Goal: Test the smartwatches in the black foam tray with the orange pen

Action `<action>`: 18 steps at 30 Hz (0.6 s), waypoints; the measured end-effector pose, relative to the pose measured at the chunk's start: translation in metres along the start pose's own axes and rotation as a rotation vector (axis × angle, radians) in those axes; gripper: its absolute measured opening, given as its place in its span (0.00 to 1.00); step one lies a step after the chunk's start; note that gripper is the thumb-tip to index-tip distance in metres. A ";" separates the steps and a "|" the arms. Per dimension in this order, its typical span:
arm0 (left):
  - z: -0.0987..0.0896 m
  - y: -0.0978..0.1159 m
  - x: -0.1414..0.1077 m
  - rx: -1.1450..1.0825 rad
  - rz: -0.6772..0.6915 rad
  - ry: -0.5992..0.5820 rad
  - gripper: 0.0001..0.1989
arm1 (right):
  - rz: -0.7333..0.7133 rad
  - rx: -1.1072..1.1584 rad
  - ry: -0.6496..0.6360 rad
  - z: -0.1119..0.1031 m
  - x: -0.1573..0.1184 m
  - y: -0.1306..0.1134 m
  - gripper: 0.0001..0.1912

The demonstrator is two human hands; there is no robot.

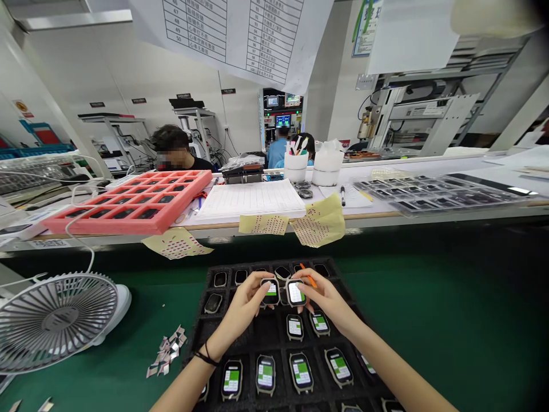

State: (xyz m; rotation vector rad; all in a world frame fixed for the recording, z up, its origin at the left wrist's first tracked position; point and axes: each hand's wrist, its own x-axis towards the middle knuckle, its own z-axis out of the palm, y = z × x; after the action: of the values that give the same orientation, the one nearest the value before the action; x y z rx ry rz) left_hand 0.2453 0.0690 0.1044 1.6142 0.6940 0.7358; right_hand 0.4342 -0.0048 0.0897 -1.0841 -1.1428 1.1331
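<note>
My left hand [251, 296] grips a smartwatch body [270, 292] with a green and white lit screen, thumb on its face. In my right hand [316, 289] is a second strapless smartwatch body [295, 292], its screen mostly white. An orange pen-like stick [309, 276] also sits at the right hand's fingers. Both watches are held side by side above a black foam tray [263, 332]. Its compartments hold several more watch bodies; lit ones, such as the near watch [301, 372], lie in the lower rows, dark-screened ones such as the corner watch [220, 279] at the far end.
A grey fan [60, 320] stands at left, with small scraps [167, 350] beside the tray. On the shelf ahead are a red foam tray [171, 220], paper sheets [253, 197], a white cup of pens [295, 167] and clear plastic trays [429, 191]. A person sits beyond the shelf.
</note>
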 end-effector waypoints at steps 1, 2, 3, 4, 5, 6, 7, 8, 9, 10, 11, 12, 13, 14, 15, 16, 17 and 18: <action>0.000 0.000 0.000 0.000 -0.001 0.003 0.20 | 0.005 0.002 0.005 0.000 0.000 0.000 0.17; 0.000 0.000 0.000 -0.004 0.001 0.003 0.20 | 0.010 0.003 0.009 0.000 0.000 0.000 0.17; 0.000 0.000 0.000 -0.009 0.005 0.000 0.20 | 0.015 0.003 0.012 0.000 0.000 0.000 0.17; 0.001 0.000 0.000 -0.014 0.010 -0.007 0.20 | 0.019 0.002 0.014 0.000 0.000 0.001 0.17; 0.001 0.000 -0.001 -0.021 0.015 -0.014 0.19 | 0.021 0.000 0.016 0.000 0.000 0.001 0.17; 0.001 0.000 -0.001 -0.029 0.019 -0.020 0.19 | 0.022 -0.002 0.019 0.000 0.000 0.001 0.17; 0.001 0.000 -0.001 -0.035 0.020 -0.026 0.19 | 0.024 -0.005 0.022 0.000 0.000 0.001 0.17; 0.001 0.000 -0.002 -0.037 0.018 -0.027 0.20 | 0.026 -0.008 0.028 0.000 -0.001 0.000 0.17; 0.001 0.000 -0.002 -0.037 0.014 -0.026 0.20 | 0.029 -0.011 0.034 0.000 -0.001 -0.001 0.17; 0.001 0.001 -0.002 -0.033 0.011 -0.020 0.19 | 0.034 -0.014 0.040 0.000 -0.001 -0.002 0.17; 0.001 0.001 -0.002 -0.027 0.009 -0.011 0.19 | 0.039 -0.016 0.048 0.001 -0.002 -0.003 0.16; 0.001 0.002 -0.001 -0.021 0.005 -0.002 0.19 | 0.046 -0.018 0.055 0.001 -0.002 -0.003 0.16; 0.000 0.002 -0.001 -0.016 0.001 0.009 0.19 | 0.052 -0.020 0.063 0.001 -0.002 -0.004 0.16; 0.000 0.003 -0.001 -0.014 -0.004 0.016 0.19 | 0.057 -0.020 0.071 0.001 -0.002 -0.004 0.16; 0.000 0.003 0.000 -0.014 -0.008 0.019 0.19 | 0.062 -0.021 0.075 0.001 -0.002 -0.003 0.15; -0.001 0.003 0.000 -0.016 -0.011 0.018 0.19 | 0.066 -0.022 0.073 0.001 -0.001 -0.003 0.15; -0.001 0.003 0.000 -0.018 -0.013 0.014 0.19 | 0.065 -0.020 0.066 0.000 -0.001 -0.002 0.15; -0.001 0.003 0.000 -0.021 -0.011 0.008 0.19 | 0.060 -0.018 0.055 0.000 0.000 -0.001 0.16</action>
State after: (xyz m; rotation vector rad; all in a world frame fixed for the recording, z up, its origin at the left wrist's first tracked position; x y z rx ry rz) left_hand 0.2449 0.0690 0.1071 1.5877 0.6986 0.7393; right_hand 0.4344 -0.0051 0.0906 -1.1626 -1.0857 1.1348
